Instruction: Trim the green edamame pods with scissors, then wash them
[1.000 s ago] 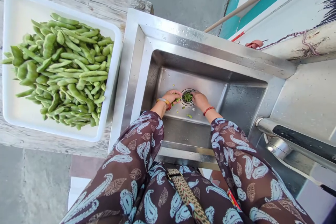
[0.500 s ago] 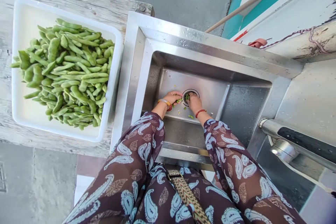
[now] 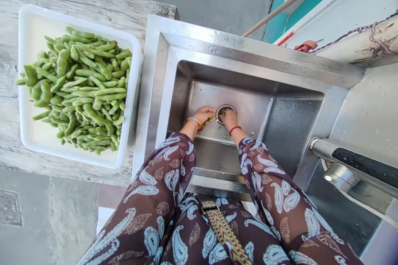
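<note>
Inside the steel sink (image 3: 202,91), my left hand (image 3: 203,116) is closed on small green pieces at the left side of the drain (image 3: 226,107). My right hand (image 3: 229,119) reaches into the drain opening, its fingers bent down over green bits there; the fingertips are partly hidden. A few green scraps (image 3: 226,137) lie on the sink floor below the drain. To the left, a white tray (image 3: 132,91) holds a large heap of green bean pods (image 3: 83,91).
The tray rests on a weathered wooden table (image 3: 130,10) against the sink's left edge. A metal faucet (image 3: 338,153) juts in at the right. A wooden pole (image 3: 289,2) leans at the upper right, near a pinkish-red item (image 3: 306,46).
My right hand has shifted slightly left and deeper over the drain. My left hand stays almost in place. The view has moved slightly.
</note>
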The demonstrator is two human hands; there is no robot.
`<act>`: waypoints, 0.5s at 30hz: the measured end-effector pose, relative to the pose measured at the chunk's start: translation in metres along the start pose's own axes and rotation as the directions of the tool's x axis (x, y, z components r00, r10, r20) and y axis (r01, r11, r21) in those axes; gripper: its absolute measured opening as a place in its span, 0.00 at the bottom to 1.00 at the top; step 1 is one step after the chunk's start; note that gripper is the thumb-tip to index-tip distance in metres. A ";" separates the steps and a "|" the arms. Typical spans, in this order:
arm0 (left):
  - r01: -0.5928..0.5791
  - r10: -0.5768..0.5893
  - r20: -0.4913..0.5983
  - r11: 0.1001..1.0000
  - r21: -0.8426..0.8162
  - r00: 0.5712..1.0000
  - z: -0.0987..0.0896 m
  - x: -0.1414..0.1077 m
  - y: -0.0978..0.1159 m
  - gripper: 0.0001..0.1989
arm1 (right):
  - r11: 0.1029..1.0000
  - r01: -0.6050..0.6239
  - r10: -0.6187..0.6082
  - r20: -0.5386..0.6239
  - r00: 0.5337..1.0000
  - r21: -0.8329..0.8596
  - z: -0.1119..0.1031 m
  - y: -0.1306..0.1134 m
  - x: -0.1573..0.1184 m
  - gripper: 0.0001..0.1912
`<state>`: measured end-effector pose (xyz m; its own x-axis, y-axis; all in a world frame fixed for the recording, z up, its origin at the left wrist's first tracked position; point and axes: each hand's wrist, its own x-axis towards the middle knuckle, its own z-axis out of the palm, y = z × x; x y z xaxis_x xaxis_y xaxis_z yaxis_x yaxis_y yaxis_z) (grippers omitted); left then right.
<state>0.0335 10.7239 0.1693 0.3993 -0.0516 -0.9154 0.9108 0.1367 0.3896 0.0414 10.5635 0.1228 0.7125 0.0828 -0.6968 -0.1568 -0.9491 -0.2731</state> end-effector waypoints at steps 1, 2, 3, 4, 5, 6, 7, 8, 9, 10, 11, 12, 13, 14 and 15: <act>-0.002 0.002 -0.003 1.000 0.001 1.000 0.000 0.000 0.000 0.08 | 1.000 -0.008 0.008 -0.005 1.000 0.011 0.001 -0.001 -0.001 0.14; -0.005 0.005 -0.006 1.000 0.002 1.000 0.000 -0.001 0.000 0.09 | 1.000 -0.014 0.014 -0.010 1.000 0.022 0.002 -0.001 -0.003 0.14; -0.009 0.009 -0.010 1.000 0.004 1.000 0.000 -0.002 0.001 0.09 | 0.999 -0.021 0.021 -0.017 1.000 0.034 0.003 -0.002 -0.004 0.15; -0.014 0.014 -0.013 1.000 0.006 1.000 0.000 -0.003 0.002 0.10 | 0.998 -0.030 0.031 -0.024 0.999 0.047 0.004 -0.003 -0.005 0.16; -0.018 0.018 -0.016 1.000 0.010 1.000 0.000 -0.005 0.002 0.11 | 0.997 -0.041 0.043 -0.032 0.999 0.061 0.004 -0.004 -0.006 0.16; -0.021 0.021 -0.020 1.000 0.015 1.000 0.000 -0.006 0.003 0.11 | 0.996 -0.052 0.056 -0.040 0.998 0.077 0.004 -0.006 -0.007 0.16; -0.024 0.025 -0.023 0.999 0.020 0.999 -0.001 -0.007 0.004 0.11 | 0.993 -0.063 0.067 -0.046 0.997 0.096 0.003 -0.008 -0.007 0.15; -0.027 0.028 -0.025 0.999 0.026 0.999 -0.001 -0.008 0.004 0.11 | 0.990 -0.070 0.077 -0.051 0.996 0.119 0.002 -0.009 -0.006 0.15; -0.030 0.031 -0.027 0.999 0.031 0.999 -0.002 -0.008 0.004 0.11 | 0.987 -0.073 0.082 -0.056 0.995 0.144 0.000 -0.009 -0.007 0.14; -0.033 0.033 -0.025 0.999 0.035 0.999 -0.002 -0.009 0.004 0.11 | 0.982 -0.072 0.084 -0.062 0.995 0.174 -0.003 -0.008 -0.007 0.13; -0.036 0.036 -0.020 0.999 0.038 0.999 -0.002 -0.010 0.005 0.11 | 0.976 -0.065 0.081 -0.071 0.994 0.207 -0.007 -0.005 -0.009 0.13; -0.039 0.039 -0.010 0.999 0.038 0.999 -0.002 -0.011 0.005 0.10 | 0.969 -0.051 0.073 -0.081 0.994 0.243 -0.012 -0.001 -0.012 0.13; -0.042 0.041 0.004 0.998 0.037 0.999 -0.001 -0.013 0.005 0.10 | 0.959 -0.032 0.061 -0.092 0.994 0.282 -0.018 0.004 -0.016 0.13; -0.045 0.044 0.025 0.998 0.033 0.999 0.001 -0.015 0.007 0.09 | 0.947 -0.009 0.046 -0.106 0.993 0.322 -0.026 0.009 -0.021 0.13; -0.049 0.047 0.049 0.998 0.028 0.998 0.003 -0.018 0.008 0.09 | 0.933 0.022 0.023 -0.123 0.992 0.360 -0.034 0.014 -0.026 0.13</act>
<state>0.0344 10.7225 0.1891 0.4466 -0.0937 -0.8898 0.8928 0.1112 0.4364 0.0439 10.5376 0.1602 0.7871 0.0226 -0.6164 -0.3763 -0.7742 -0.5089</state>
